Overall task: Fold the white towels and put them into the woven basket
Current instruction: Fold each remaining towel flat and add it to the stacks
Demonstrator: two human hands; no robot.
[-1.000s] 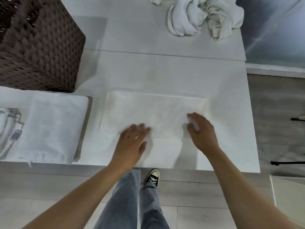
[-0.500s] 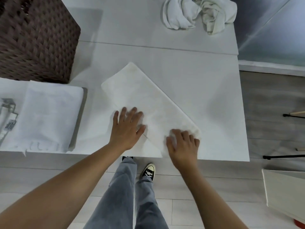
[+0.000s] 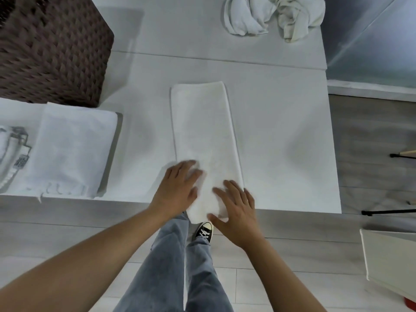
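Head view showed the folded towel (image 3: 203, 129) lying lengthwise on the white table (image 3: 281, 136), its near end hanging over the front edge. The left hand (image 3: 177, 190) and right hand (image 3: 236, 208) pressed flat on that end, fingers spread. The woven basket (image 3: 51, 46) stood far left, crumpled towels (image 3: 272, 15) beyond.

Long folded terry towel (image 3: 203, 131): plain white, no print. Flat folded towel (image 3: 72, 149) at left: white, loose threads along its hem. Crumpled heap of towels (image 3: 272, 16): white, one piece tinged cream. Square woven basket (image 3: 54, 46): dark brown, diamond-like weave. Smooth table top (image 3: 281, 136): white. Plank floor (image 3: 371, 136): grey wood grain. Denim jeans (image 3: 171, 278): faded blue. Canvas sneaker (image 3: 204, 231): black, white laces and toe cap.
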